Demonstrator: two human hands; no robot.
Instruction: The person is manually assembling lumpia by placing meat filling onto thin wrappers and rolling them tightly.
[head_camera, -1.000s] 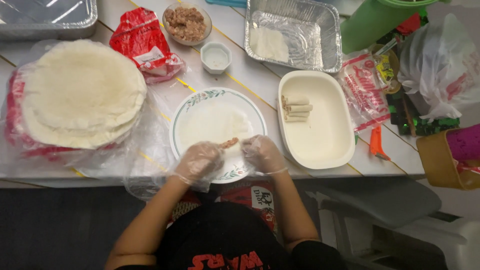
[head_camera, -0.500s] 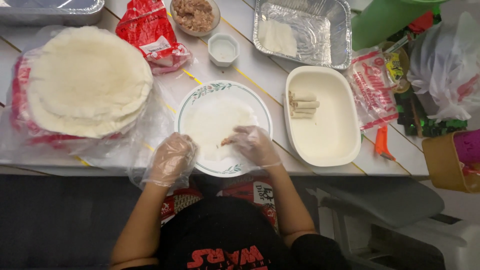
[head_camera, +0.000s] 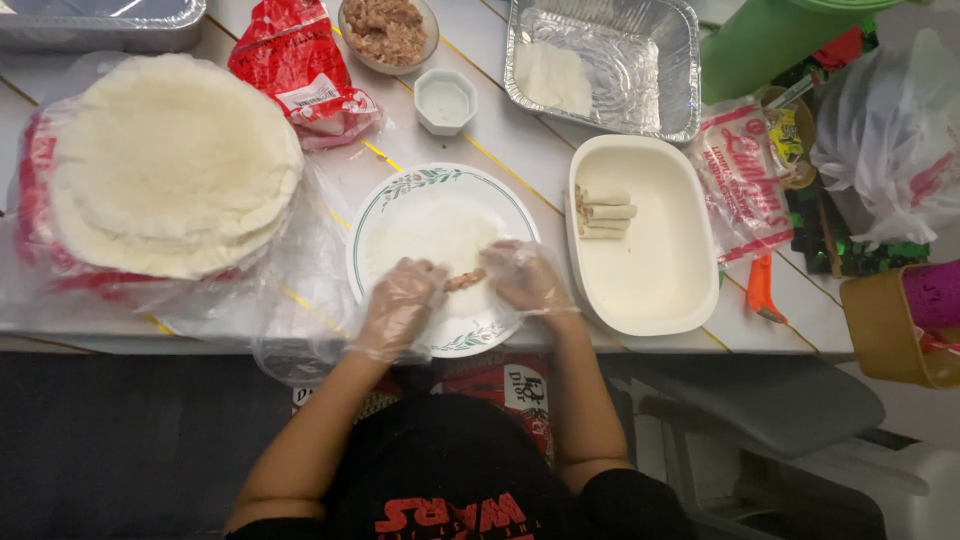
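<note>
both clear-gloved hands, left hand (head_camera: 400, 305) and right hand (head_camera: 527, 278), pinch the ends of a brown filling strip (head_camera: 464, 281) on the thin white wrapper (head_camera: 432, 232) on the round floral-rimmed plate (head_camera: 372, 215), shaping step, rolling likely next.

**Bright overhead light, soft focus**

Even indoor light falls from above on the pale tabletop (head_camera: 520, 160). The foil tray (head_camera: 600, 65) throws glare. Shadows are faint and short. Detail is slightly soft throughout; the floor below stays dim.
</note>
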